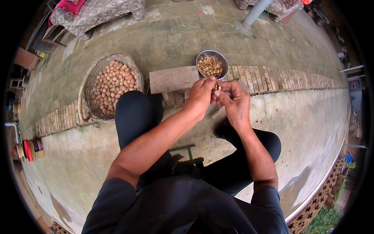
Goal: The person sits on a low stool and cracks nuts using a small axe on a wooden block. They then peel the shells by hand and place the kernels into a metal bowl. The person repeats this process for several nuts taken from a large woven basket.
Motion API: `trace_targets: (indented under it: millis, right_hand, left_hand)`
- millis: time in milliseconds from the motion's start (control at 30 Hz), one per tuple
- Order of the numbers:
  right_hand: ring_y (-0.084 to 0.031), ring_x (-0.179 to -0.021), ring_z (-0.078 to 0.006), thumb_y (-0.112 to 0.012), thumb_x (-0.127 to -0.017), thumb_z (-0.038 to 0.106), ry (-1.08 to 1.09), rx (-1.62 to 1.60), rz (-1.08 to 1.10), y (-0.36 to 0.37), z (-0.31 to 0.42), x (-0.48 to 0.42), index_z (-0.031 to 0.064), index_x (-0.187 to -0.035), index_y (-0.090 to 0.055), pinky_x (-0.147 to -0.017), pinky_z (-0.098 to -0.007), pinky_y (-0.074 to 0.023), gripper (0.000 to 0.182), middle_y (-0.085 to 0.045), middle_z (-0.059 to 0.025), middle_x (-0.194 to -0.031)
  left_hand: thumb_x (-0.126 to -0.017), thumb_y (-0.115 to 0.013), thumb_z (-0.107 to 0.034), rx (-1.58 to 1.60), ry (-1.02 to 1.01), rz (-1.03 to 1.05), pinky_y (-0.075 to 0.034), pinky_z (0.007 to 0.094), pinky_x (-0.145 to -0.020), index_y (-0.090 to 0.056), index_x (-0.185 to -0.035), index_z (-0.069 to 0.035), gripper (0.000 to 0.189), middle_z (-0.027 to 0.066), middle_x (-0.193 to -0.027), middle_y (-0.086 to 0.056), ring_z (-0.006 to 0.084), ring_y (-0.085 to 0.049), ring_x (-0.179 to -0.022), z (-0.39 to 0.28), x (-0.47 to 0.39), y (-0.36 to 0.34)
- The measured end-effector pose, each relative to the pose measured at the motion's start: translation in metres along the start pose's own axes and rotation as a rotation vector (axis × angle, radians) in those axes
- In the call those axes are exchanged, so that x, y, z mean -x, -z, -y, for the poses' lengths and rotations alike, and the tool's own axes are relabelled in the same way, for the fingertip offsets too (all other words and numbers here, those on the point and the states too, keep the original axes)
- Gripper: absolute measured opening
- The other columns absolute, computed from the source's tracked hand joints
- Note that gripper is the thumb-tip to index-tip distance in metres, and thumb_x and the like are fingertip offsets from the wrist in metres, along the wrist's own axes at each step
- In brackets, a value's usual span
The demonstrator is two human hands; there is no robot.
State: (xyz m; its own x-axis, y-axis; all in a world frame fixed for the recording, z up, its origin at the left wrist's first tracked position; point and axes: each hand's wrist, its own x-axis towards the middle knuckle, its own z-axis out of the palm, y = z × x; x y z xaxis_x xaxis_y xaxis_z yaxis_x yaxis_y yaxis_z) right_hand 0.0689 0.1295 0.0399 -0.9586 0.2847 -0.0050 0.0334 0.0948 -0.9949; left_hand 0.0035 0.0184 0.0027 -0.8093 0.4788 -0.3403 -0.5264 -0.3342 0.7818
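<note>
A cracked walnut (216,87) is held between my two hands, just below a metal bowl (226,68). My left hand (201,93) pinches it from the left. With thumb and bent fingers, my right hand (233,98) grips it from the right. Pieces of walnut kernel (209,66) lie in the bowl, beside the right end of a low wooden bench (173,79). A large wicker basket (82,96) stands to the left, holding many whole walnuts (114,83). The fingers partly hide the walnut.
My knees are on either side, the left against the basket. A brick edging (271,79) crosses the concrete ground. Cloth-covered furniture (102,13) and a grey post (256,13) stand farther off. A red-lidded bucket (27,150) is at far left.
</note>
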Motion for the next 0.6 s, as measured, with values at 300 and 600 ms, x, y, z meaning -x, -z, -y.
trace_targets:
  millis: [300,600]
  right_hand:
    - [-0.064,-0.071,-0.0092,-0.066,-0.095,-0.003,-0.019,-0.014,0.03,0.0013,-0.006,-0.0014,-0.0043,-0.114,-0.063,-0.06,-0.0226,-0.0507,0.019,-0.068,-0.0057,-0.088]
    - [-0.063,-0.072,-0.0081,-0.065,-0.094,-0.006,0.026,-0.039,0.009,-0.0026,-0.0115,0.0012,-0.0043,-0.116,-0.063,-0.061,-0.0226,-0.0508,0.022,-0.068,-0.0056,-0.089]
  left_hand:
    - [-0.107,-0.047,-0.027,0.069,0.055,-0.045,-0.042,0.0239,-0.051,-0.062,-0.099,-0.005,0.028,-0.0005,-0.075,-0.058,0.0075,-0.05,-0.059,0.0021,-0.0011,0.0015]
    - [-0.106,-0.048,-0.026,0.103,0.05,-0.068,-0.04,0.0254,-0.05,-0.062,-0.098,-0.005,0.027,0.0009,-0.075,-0.058,0.0093,-0.05,-0.057,0.0018,-0.0002,0.0008]
